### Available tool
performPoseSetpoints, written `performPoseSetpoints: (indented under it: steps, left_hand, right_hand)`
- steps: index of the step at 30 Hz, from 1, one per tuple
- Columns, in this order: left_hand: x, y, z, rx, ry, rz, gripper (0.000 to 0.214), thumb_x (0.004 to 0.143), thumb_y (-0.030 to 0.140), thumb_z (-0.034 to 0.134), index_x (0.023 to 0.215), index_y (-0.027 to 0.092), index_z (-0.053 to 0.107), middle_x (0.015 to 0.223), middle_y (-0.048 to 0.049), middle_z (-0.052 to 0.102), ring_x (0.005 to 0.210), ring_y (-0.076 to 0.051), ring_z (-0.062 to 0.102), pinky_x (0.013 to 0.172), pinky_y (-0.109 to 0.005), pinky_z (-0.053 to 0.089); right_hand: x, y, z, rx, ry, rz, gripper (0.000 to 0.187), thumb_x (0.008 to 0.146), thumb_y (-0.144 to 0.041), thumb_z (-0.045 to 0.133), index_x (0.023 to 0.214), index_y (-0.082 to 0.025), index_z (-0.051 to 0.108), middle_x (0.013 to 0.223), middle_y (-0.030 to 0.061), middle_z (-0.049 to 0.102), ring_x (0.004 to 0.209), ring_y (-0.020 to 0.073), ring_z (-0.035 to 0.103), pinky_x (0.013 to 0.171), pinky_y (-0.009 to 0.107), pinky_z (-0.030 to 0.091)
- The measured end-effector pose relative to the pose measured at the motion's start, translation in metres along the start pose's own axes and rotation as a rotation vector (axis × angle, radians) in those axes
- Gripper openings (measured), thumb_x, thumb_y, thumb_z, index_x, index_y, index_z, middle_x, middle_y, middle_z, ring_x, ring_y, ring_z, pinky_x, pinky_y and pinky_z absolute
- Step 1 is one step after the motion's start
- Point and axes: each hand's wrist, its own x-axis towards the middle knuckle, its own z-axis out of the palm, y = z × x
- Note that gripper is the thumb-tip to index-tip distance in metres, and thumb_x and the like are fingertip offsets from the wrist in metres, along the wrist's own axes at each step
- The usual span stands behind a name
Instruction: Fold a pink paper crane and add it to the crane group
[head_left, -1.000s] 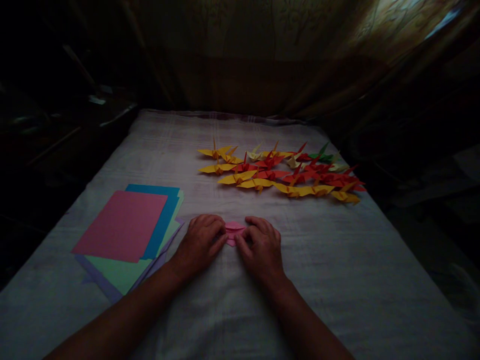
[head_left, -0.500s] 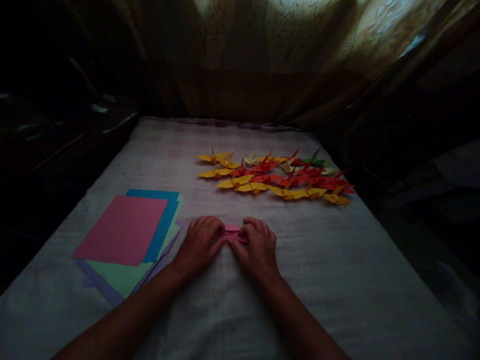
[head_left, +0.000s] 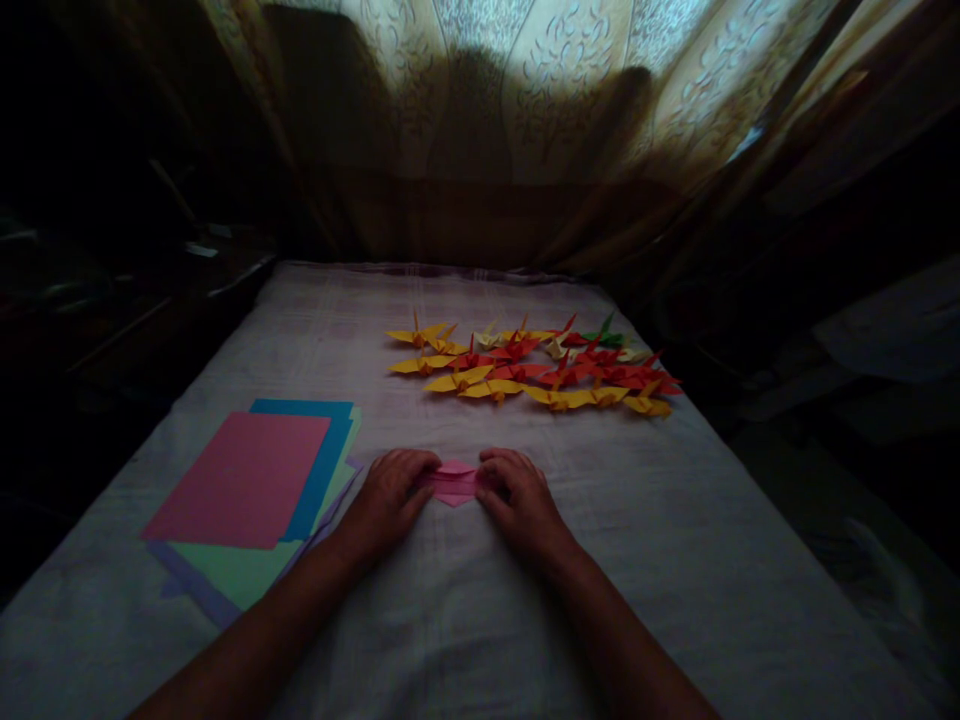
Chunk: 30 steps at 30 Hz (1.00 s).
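Observation:
A small folded pink paper [head_left: 454,483] lies on the cloth between my hands. My left hand [head_left: 390,495] has curled fingers pinching its left side. My right hand [head_left: 519,500] pinches its right side the same way. Both hands rest low on the pale cloth [head_left: 675,560]. Beyond them lies a cluster of finished paper cranes [head_left: 525,365] in yellow, red, cream and green.
A stack of coloured paper sheets [head_left: 244,480], pink on top over blue, green and lilac, lies to the left. A patterned curtain [head_left: 540,90] hangs behind the bed. Dark furniture stands on the left, and the cloth drops off to the right.
The view has tilted up, showing more curtain. My hands pressed together over the pink paper, then drew slightly apart, so more of it shows.

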Motion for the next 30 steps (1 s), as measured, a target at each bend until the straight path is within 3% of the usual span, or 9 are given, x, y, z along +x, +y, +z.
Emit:
performPoseSetpoints:
  steps: [2,4,9,15,20,26,30]
  left_hand:
    - [-0.003,0.001,0.001,0.043,0.011,0.071,0.031,0.092,0.018,0.05,0.121,0.023,0.06,0.111,-0.0072,0.067,0.103,-0.023,0.059,0.092,-0.042,0.045]
    - [-0.005,0.004,0.001,0.119,0.019,0.131,0.033,0.092,0.015,0.05,0.121,0.025,0.063,0.112,-0.0078,0.067,0.104,-0.024,0.058,0.092,-0.043,0.044]
    - [-0.006,0.012,-0.004,0.286,0.009,0.203,0.026,0.091,0.013,0.053,0.11,0.023,0.069,0.108,-0.0085,0.07,0.102,-0.025,0.059,0.092,-0.044,0.044]
    - [0.006,0.019,-0.019,0.425,-0.156,0.333,0.016,0.093,0.016,0.055,0.103,0.019,0.066,0.102,-0.0077,0.07,0.091,-0.022,0.063,0.087,-0.039,0.045]
    - [0.011,0.018,-0.028,0.473,-0.213,0.421,0.027,0.094,0.018,0.056,0.12,0.02,0.059,0.107,-0.0074,0.07,0.092,-0.022,0.064,0.084,-0.036,0.045]
    - [0.017,0.015,-0.032,0.587,-0.321,0.477,0.03,0.091,0.012,0.056,0.119,0.022,0.059,0.109,-0.0073,0.069,0.09,-0.021,0.064,0.084,-0.035,0.045]
    - [0.023,0.017,-0.03,0.643,-0.369,0.507,0.025,0.09,0.009,0.054,0.112,0.019,0.061,0.098,-0.0074,0.069,0.081,-0.02,0.064,0.077,-0.034,0.046]
  right_hand:
    - [-0.004,0.001,0.003,-0.053,0.024,-0.05,0.033,0.081,-0.013,0.061,0.111,-0.024,0.067,0.118,0.0067,0.065,0.113,0.023,0.057,0.095,0.041,0.043]
    - [-0.007,0.0,0.006,-0.129,0.053,-0.091,0.037,0.085,-0.015,0.06,0.118,-0.028,0.066,0.121,0.0071,0.064,0.116,0.0232,0.056,0.096,0.042,0.043]
    - [-0.011,-0.007,0.008,-0.234,0.08,-0.125,0.036,0.087,-0.016,0.057,0.117,-0.03,0.069,0.123,0.0088,0.064,0.117,0.0246,0.056,0.096,0.043,0.045]
    - [-0.008,-0.006,0.008,-0.232,0.081,-0.128,0.038,0.084,-0.013,0.058,0.117,-0.029,0.069,0.122,0.009,0.064,0.116,0.0249,0.056,0.096,0.044,0.044]
    - [-0.007,-0.007,0.008,-0.223,0.085,-0.125,0.034,0.085,-0.015,0.059,0.114,-0.028,0.07,0.121,0.0092,0.065,0.115,0.0247,0.056,0.095,0.043,0.044]
    - [-0.006,-0.007,0.008,-0.203,0.083,-0.115,0.033,0.086,-0.015,0.057,0.114,-0.028,0.07,0.122,0.0087,0.064,0.115,0.0242,0.056,0.096,0.043,0.043]
    - [-0.005,-0.003,0.009,-0.182,0.076,-0.121,0.032,0.087,-0.017,0.057,0.114,-0.026,0.07,0.122,0.0091,0.065,0.115,0.0246,0.056,0.097,0.043,0.043]
